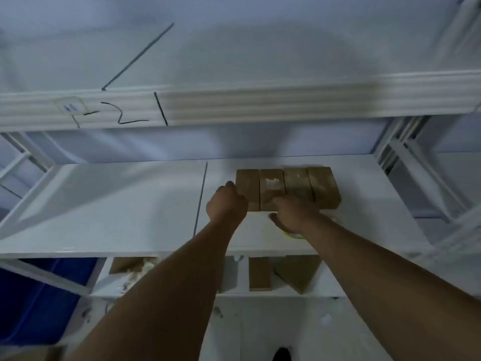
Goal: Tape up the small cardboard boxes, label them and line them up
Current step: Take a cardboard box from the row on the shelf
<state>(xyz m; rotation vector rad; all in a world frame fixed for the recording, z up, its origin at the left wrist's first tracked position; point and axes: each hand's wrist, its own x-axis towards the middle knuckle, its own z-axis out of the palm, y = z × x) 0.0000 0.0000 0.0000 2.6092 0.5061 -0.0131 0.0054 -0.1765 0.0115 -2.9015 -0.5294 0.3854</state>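
Four small cardboard boxes [287, 188] stand side by side in one tight row on the middle shelf [130, 204] of a white rack, right of a dark line drawn across the board. Sides touch; front edges look nearly flush.

Left hand [226, 205] sits at the row's left end, curled, knuckles against or just beside the outer box; fingers folded in, holding nothing visible. Right hand [294, 213] rests at the front of the row, over the middle boxes, fingers bent down onto the front faces; whether it grips anything I cannot tell. Something yellow-green [294, 235] shows under the right wrist, possibly a tape roll.

A pale patch on the second box may be tape or a label; picture too blurred to confirm on the others.

Judgement: lining-up is at or near its end for these four, hands squaring the row. More cardboard pieces [259, 273] on the lower shelf suggest work remains.
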